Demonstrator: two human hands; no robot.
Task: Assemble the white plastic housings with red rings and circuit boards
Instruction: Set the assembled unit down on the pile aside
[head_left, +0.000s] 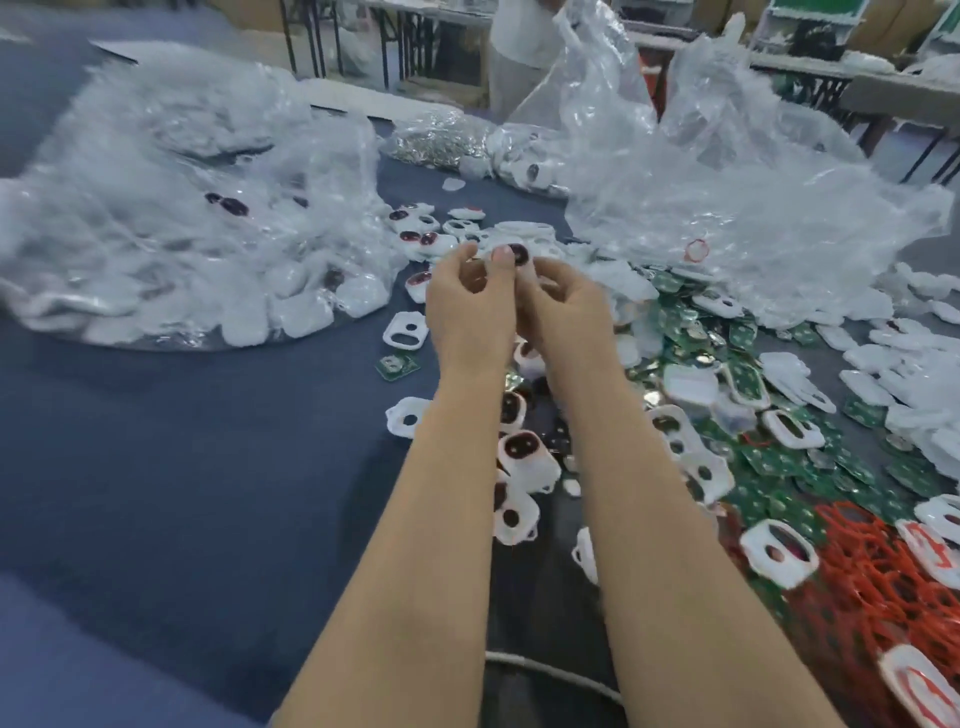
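Observation:
My left hand (470, 306) and my right hand (563, 306) meet above the middle of the blue table and together pinch one white housing (514, 254) with a dark window, held up at the fingertips. Several more white housings (522, 457) lie in a row under my forearms. Green circuit boards (691, 332) are heaped to the right. Red rings (883, 582) form a pile at the lower right, with white housings (776, 553) lying on it.
A big clear bag of white parts (182, 223) covers the left of the table. Crumpled clear plastic bags (727, 171) stand at the back right. Loose white covers (914, 364) spread along the right edge. Bare blue cloth (182, 467) lies at the lower left.

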